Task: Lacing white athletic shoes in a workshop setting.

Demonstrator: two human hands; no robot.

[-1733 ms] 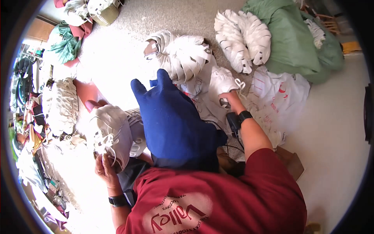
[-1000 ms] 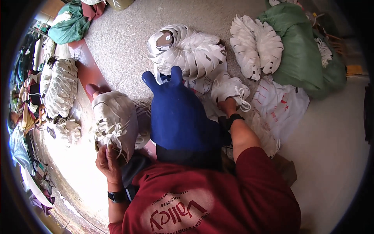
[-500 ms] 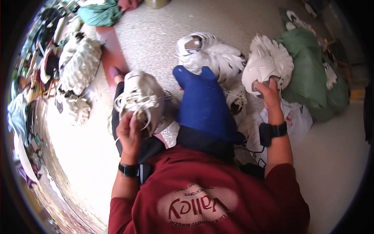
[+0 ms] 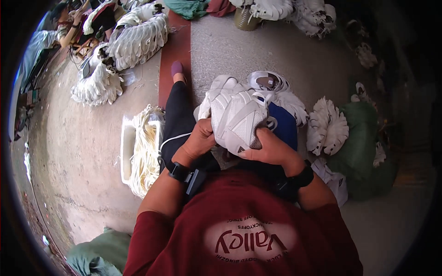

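Observation:
Over my lap, a white shoe upper (image 4: 237, 119) with crossed straps is held between my two hands. My right hand (image 4: 271, 148) grips its near right end, thumb on top. My left hand (image 4: 200, 138) is closed on its left side, with most fingertips hidden beneath the upper. A thin white lace (image 4: 177, 138) trails leftward from near my left hand. More white shoe parts (image 4: 223, 85) show just behind the upper; whether they are joined to it I cannot tell. A blue cloth (image 4: 284, 122) covers my right leg behind the hands.
A white box (image 4: 127, 156) full of pale laces (image 4: 146, 156) stands left of my leg. Fanned bundles of white uppers lie at right (image 4: 327, 126), upper left (image 4: 140, 41) and far back (image 4: 271, 9). A green sack (image 4: 363, 152) stands at right. Another person (image 4: 73, 27) sits far left.
My right hand has left the bundle at right and come to the middle, onto a white upper. My left hand has moved inward from the laced shoe. The whole view has shifted.

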